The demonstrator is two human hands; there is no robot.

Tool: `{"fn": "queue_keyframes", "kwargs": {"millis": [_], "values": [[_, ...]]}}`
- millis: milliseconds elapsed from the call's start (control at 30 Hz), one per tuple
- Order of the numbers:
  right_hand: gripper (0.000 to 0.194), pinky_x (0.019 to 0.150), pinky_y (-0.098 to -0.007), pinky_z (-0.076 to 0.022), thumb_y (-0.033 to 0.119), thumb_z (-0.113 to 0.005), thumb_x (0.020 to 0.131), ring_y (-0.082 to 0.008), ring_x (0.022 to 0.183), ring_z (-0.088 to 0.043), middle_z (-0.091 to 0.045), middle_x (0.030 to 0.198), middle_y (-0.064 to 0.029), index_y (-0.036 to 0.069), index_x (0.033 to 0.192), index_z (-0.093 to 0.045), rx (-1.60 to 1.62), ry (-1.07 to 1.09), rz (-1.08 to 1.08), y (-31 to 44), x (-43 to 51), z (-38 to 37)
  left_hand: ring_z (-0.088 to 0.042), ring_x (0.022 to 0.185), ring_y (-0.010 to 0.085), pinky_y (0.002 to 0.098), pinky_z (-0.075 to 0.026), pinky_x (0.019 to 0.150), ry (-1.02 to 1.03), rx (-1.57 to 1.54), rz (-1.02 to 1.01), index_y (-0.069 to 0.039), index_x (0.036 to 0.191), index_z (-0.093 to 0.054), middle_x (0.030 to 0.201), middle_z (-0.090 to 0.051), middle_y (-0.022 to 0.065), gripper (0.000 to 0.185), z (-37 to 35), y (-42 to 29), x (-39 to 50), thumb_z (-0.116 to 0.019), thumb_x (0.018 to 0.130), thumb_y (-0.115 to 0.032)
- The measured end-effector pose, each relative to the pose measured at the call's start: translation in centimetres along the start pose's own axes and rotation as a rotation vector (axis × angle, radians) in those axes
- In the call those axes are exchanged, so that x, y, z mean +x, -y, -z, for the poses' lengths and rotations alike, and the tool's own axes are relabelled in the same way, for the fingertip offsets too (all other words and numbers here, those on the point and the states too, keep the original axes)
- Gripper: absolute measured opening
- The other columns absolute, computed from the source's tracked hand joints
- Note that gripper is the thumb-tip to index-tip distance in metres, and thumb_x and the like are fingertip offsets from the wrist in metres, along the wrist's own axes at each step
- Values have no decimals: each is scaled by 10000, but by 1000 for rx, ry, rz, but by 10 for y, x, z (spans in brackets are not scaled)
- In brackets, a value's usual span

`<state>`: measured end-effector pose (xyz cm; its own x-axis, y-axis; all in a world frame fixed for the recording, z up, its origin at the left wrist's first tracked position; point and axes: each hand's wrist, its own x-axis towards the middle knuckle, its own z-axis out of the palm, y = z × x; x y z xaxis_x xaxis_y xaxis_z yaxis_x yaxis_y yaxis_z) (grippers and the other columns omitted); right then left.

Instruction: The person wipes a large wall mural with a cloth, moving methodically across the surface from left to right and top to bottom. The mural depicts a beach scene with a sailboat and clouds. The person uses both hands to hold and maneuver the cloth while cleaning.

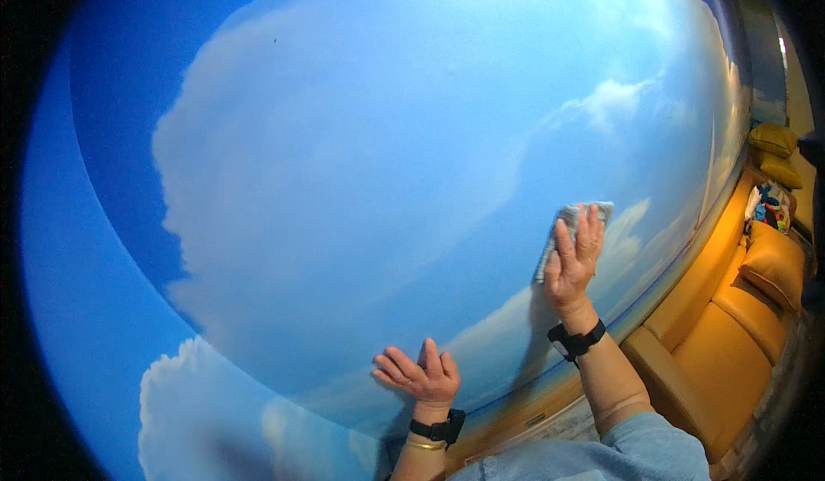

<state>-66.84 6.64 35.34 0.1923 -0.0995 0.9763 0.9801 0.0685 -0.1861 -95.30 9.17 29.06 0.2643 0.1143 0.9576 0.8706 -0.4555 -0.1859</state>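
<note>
A wall with a mural of blue sky and white clouds (387,158) fills most of the view. My right hand (573,255) presses a folded grey cloth (548,249) flat against this wall, fingers spread over it. Lower and further left, my left hand (422,371) holds nothing; its fingers are apart, on or close to the painted surface. Both wrists wear black bands, and a gold-coloured bangle (425,444) circles the left one too.
An orange-yellow sofa (715,352) with a cushion (773,265) stands along the wall at the right. Beyond it lie multicoloured fabric (769,207) and yellow pillows (773,140). An adjoining painted wall (77,242) curves along the left.
</note>
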Motion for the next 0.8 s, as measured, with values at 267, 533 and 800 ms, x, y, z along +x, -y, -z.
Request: {"fn": "queue_keyframes", "kwargs": {"millis": [267, 533, 800], "values": [[509, 1204, -599, -102, 208, -490, 935, -402, 1498, -224, -334, 1598, -123, 272, 1437, -542, 127, 129, -117, 56, -152, 16, -114, 1466, 550, 691, -44, 1153, -8, 17, 20, -92, 1383, -525, 1569, -205, 345, 438, -7, 0, -7, -447, 1008, -304], [410, 1205, -565, -149, 251, -550, 943, -339, 1489, -277, -438, 1542, -67, 316, 1341, -622, 58, 141, 119, -14, -117, 13, -121, 1494, 487, 629, -70, 1180, -88, 33, -8, -101, 1447, -484, 1592, -210, 299, 485, -12, 0, 0, -421, 1038, -355], [560, 1203, -579, -120, 247, -444, 979, -373, 1510, -189, -256, 1624, -143, 170, 1531, -400, -23, -15, -407, -19, -119, 12, -114, 1499, 476, 632, -72, 1180, -112, 39, -1, -104, 1453, -483, 1598, -203, 292, 493, -13, -1, 3, -398, 1047, -369]]}}
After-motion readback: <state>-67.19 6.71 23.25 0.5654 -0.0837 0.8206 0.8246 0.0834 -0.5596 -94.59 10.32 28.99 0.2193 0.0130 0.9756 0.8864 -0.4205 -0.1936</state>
